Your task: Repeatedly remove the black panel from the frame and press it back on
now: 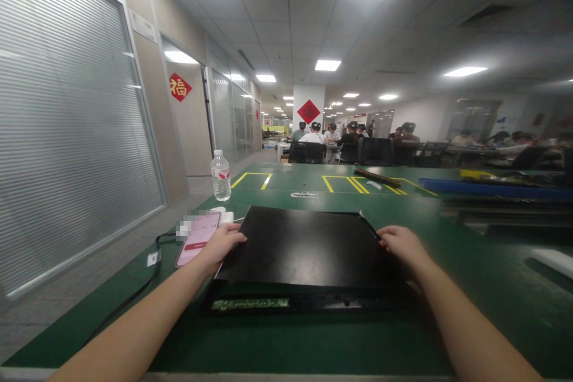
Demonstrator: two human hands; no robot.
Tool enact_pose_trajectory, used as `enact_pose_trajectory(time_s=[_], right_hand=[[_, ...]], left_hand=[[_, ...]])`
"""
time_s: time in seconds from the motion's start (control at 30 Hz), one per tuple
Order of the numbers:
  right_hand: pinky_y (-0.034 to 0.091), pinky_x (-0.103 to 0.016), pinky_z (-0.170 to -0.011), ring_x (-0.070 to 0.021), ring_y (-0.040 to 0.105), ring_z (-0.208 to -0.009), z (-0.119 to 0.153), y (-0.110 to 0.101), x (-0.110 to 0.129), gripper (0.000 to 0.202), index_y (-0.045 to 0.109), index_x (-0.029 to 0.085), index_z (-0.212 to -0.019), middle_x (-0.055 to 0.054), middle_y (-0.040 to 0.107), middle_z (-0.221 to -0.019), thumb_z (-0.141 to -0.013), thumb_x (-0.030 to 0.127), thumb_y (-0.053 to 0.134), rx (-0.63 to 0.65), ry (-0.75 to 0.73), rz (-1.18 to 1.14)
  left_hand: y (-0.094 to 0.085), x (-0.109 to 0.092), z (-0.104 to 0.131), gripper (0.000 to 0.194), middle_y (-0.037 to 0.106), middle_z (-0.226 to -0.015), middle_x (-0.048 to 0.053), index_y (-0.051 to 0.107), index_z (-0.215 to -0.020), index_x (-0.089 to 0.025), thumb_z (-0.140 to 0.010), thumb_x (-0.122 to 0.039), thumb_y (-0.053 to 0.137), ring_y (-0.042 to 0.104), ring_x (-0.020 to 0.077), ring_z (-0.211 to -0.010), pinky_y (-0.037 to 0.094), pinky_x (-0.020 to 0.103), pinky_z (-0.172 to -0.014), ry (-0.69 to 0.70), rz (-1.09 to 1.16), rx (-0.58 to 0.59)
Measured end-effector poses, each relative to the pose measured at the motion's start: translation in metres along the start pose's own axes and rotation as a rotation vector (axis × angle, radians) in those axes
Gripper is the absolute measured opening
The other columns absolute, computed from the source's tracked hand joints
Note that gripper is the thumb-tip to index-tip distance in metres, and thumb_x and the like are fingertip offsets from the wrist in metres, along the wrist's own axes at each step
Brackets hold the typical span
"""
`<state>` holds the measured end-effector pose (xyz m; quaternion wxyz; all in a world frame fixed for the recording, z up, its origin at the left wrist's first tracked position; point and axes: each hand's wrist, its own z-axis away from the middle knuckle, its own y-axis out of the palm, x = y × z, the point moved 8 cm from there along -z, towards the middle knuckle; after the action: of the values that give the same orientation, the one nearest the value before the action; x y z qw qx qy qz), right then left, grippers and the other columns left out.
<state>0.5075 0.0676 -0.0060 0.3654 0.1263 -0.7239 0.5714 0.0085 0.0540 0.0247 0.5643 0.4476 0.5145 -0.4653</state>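
Note:
A flat black display panel (308,249) with a glossy face is raised slightly over a black frame (331,301) on the green table. Along the frame's near side runs a narrow strip of green circuit board (250,304). My left hand (222,245) grips the panel's left edge, thumb on top and fingers partly hidden underneath. On the opposite side, my right hand (403,246) pinches the right edge near the far corner. A small light scrap sticks up at that far right corner. How much of the panel touches the frame cannot be made out.
A phone (197,243) lies left of my left hand, with a black cable (154,277) nearby. Behind it stands a water bottle (221,176). Yellow tape (329,184) marks the table's far part. Dark and blue strips (487,186) lie right. Several people sit at distant tables.

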Motion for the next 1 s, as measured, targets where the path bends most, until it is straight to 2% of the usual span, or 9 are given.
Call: enact_pose_trajectory(time_s=[0.37, 0.53, 0.8, 1.0], right_hand=[[0.045, -0.025, -0.062, -0.0176, 0.068, -0.073, -0.005, 0.004, -0.004, 0.031, 0.076, 0.021, -0.098, -0.004, 0.075, -0.081, -0.078, 0.023, 0.053, 0.003, -0.020, 0.008], [0.044, -0.025, -0.062, -0.0183, 0.068, -0.075, -0.001, 0.001, 0.000, 0.030, 0.077, 0.022, -0.097, -0.004, 0.076, -0.081, -0.077, 0.022, 0.054, -0.001, -0.022, 0.029], [0.044, -0.025, -0.065, -0.0186, 0.068, -0.078, 0.004, 0.001, 0.006, 0.031, 0.078, 0.021, -0.096, -0.004, 0.076, -0.084, -0.077, 0.018, 0.053, 0.006, -0.032, 0.043], [0.044, -0.026, -0.066, -0.0194, 0.068, -0.080, 0.006, 0.000, 0.008, 0.032, 0.078, 0.021, -0.096, -0.004, 0.076, -0.085, -0.076, 0.017, 0.053, -0.003, -0.027, 0.058]], left_hand=[[0.006, 0.006, 0.003, 0.029, 0.073, -0.063, 0.002, 0.063, -0.088, -0.020, -0.061, -0.010, 0.070, 0.070, 0.0230, -0.054, 0.058, 0.033, -0.053, -0.102, 0.094, 0.081], [0.007, 0.009, 0.000, 0.030, 0.077, -0.071, 0.006, 0.067, -0.093, -0.018, -0.064, -0.010, 0.072, 0.074, 0.0247, -0.060, 0.059, 0.033, -0.057, -0.105, 0.095, 0.138], [0.005, 0.010, -0.004, 0.051, 0.079, -0.079, 0.006, 0.065, -0.116, -0.016, -0.067, -0.012, 0.075, 0.077, 0.0263, -0.072, 0.059, 0.031, -0.062, -0.102, 0.099, 0.137], [0.003, 0.006, -0.010, 0.049, 0.080, -0.089, 0.007, 0.067, -0.111, -0.016, -0.064, -0.012, 0.078, 0.076, 0.0255, -0.084, 0.058, 0.031, -0.072, -0.045, 0.135, 0.155]])
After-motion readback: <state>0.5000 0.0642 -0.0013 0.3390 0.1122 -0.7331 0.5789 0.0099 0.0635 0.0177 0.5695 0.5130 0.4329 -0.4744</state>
